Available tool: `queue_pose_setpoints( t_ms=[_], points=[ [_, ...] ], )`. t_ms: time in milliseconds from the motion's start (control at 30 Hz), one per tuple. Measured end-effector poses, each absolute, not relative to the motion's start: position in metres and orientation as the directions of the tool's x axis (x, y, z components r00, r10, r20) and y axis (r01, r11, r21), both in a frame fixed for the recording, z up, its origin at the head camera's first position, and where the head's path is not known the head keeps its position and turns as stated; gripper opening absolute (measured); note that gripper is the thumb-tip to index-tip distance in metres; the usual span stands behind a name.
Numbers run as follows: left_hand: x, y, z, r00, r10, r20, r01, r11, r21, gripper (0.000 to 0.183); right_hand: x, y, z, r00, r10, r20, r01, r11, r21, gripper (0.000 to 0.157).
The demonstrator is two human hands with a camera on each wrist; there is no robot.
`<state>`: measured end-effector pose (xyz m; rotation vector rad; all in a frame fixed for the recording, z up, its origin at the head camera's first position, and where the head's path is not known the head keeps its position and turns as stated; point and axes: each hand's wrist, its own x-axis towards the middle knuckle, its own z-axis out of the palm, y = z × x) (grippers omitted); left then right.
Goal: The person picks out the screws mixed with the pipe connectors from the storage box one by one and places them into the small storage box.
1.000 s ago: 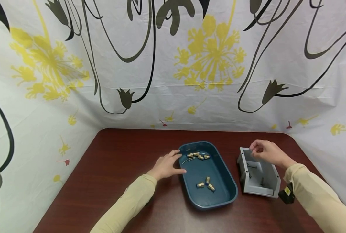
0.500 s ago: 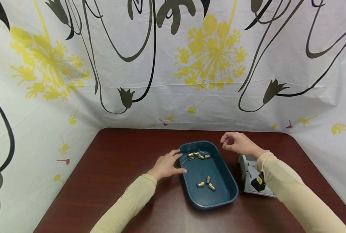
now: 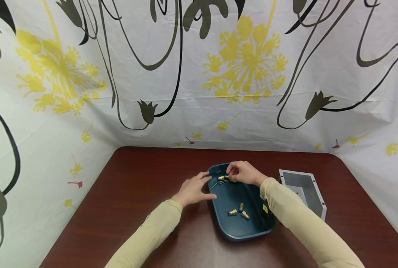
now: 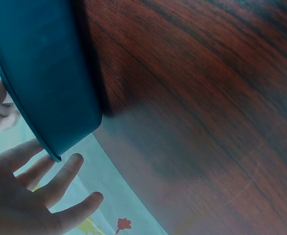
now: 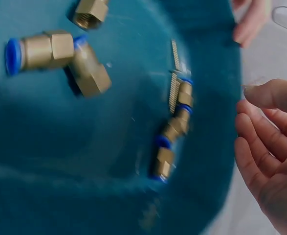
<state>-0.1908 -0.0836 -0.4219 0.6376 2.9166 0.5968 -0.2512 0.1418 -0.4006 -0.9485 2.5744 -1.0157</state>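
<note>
My right hand [image 3: 246, 173] hovers over the far end of the blue tray [image 3: 219, 223], its fingers loosely curled. Right below are brass fittings with blue ends [image 5: 164, 161] and two screws [image 5: 174, 93], partly covered by the hand in the head view. In the right wrist view, nothing shows between the thumb and fingers. My left hand [image 3: 193, 190] lies at the tray's left rim with spread, relaxed fingers; in the left wrist view its fingers [image 4: 65, 176] reach around the rim's corner. Another group of brass fittings [image 3: 232, 212] lies nearer the front of the tray.
To the tray's right stands a grey open box [image 3: 313, 190], partly covered by the right sleeve [image 3: 302, 219]. Both stand on a dark red wooden table [image 3: 145, 167]. A patterned cloth [image 3: 192, 74] hangs behind it and at the left.
My right hand has moved left from above the grey box, past the tray's right rim, and lowered to the tray's far end. My left hand has stayed at the rim.
</note>
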Motion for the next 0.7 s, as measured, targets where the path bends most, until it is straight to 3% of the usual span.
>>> queue_pose_setpoints(
  t_ms=[700],
  points=[
    [-0.190,-0.085,-0.421,-0.903,0.430,-0.015,0.389,0.831,0.398,0.071,-0.258,0.110,-0.441,-0.821,-0.571,-0.020,-0.438,0.652,-0.619,0.015]
  ],
)
